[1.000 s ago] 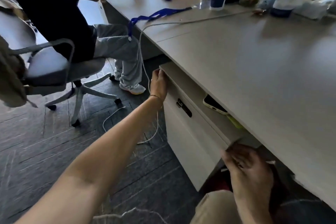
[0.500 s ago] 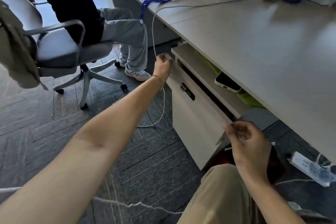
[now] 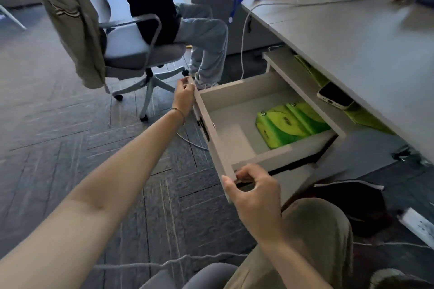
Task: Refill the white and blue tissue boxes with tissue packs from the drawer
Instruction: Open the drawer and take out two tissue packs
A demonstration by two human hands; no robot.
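The white drawer (image 3: 234, 148) under the desk stands pulled far out. Green tissue packs (image 3: 288, 124) lie side by side at its back right, partly under the cabinet top. My left hand (image 3: 184, 98) grips the far corner of the drawer front. My right hand (image 3: 253, 189) grips the near corner of the drawer front, fingers curled over its edge. The white and blue tissue boxes are not in sight.
A phone (image 3: 334, 98) rests on the shelf above the drawer, with more green packs (image 3: 366, 117) beside it. A person sits on a swivel chair (image 3: 141, 54) to the left. A white cable (image 3: 243, 49) hangs from the desk (image 3: 352, 37). A power strip (image 3: 418, 225) lies on the floor at right.
The drawer has slid out from nearly shut to wide open, revealing the green packs. Both hands came toward me with its front. My view tilted down.
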